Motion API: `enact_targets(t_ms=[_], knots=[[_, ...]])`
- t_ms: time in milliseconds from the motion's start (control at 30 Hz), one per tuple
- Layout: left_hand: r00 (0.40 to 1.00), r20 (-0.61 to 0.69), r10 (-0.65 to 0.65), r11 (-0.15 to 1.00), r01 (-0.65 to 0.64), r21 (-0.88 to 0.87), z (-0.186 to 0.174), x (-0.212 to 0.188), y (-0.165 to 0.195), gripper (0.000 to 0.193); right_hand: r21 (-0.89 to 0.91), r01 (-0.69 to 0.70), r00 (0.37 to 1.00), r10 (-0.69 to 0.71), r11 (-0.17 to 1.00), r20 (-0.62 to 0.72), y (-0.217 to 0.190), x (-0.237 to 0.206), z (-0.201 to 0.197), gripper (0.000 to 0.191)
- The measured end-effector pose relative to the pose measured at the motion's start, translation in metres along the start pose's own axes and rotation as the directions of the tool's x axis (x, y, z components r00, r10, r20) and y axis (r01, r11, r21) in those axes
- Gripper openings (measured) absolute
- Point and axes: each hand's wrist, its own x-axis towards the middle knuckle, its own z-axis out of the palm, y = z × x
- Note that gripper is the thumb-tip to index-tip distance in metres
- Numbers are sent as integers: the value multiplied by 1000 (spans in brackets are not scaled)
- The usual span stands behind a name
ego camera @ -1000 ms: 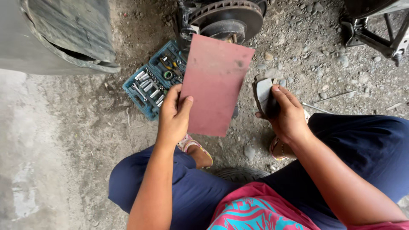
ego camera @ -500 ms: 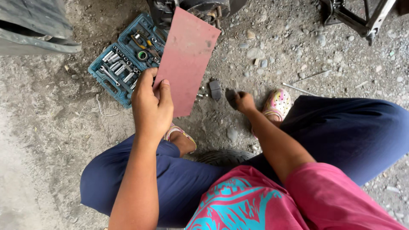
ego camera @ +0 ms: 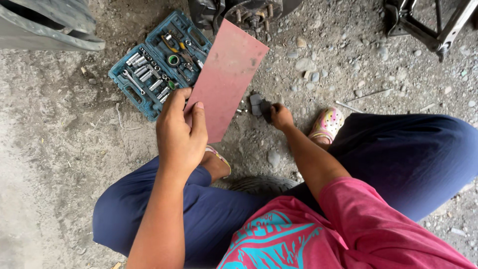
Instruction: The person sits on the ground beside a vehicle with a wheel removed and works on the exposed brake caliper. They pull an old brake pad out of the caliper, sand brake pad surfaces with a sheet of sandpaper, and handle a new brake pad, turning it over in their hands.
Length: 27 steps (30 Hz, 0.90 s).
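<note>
A flat, rectangular sheet of reddish-pink sandpaper [ego camera: 226, 84] stands out against the ground [ego camera: 64, 144], which is grey packed dirt scattered with rounded pebbles. The sheet looks matte and fine-grained, with faint darker smudges, and it runs tilted from its lower corner up toward one o'clock.

The left hand [ego camera: 180, 132] is raised in front of the body, forearm coming up from six o'clock, back of the hand toward the camera. Its fingers are curled closed on the sheet's lower left edge, with the thumb [ego camera: 197, 119] pressed flat on the near face; the sheet extends away from the fingers toward one o'clock.

The right hand [ego camera: 281, 117] reaches down and forward to the ground, arm nearly straight, coming out of a pink sleeve. Its fingers are bunched around a small dark grey block [ego camera: 262, 106] with squared edges that lies on the dirt at the hand's ten o'clock, just beside the sandpaper's right edge. How firmly the fingers close on it cannot be told, since the hand covers part of it.

At ten o'clock from the left hand lies an open teal plastic tool case [ego camera: 154, 67], its moulded slots filled with shiny metal sockets and small wrenches. At twelve o'clock a rusty metal wheel hub [ego camera: 249, 12] shows behind the sheet. A patterned pastel clog [ego camera: 326, 123] sits at three o'clock of the right hand, below dark blue trousers.
</note>
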Motion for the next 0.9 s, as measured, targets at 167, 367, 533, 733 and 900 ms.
enact_targets(t_ms=[167,367,533,733,900], knots=[[999,13,44,994,-45,97,1,-2,-5,19,-52,-4,1000,3,999,-28,8,-2,0,32],[989,60,-132,991,133,-10,13,5,-16,18,113,72,980,-49,991,-191,-11,-2,-1,35],[996,-53,-69,998,70,10,34,12,-20,16,863,45,992,-125,503,21,-88,-2,-15,46],[969,217,-121,942,181,-284,40,9,-9,26,958,91,975,-221,273,-30,-166,-58,-67,55],[853,521,-30,649,413,-639,38,14,-1,54,998,55,927,-374,35,-38,-192,-76,-88,59]])
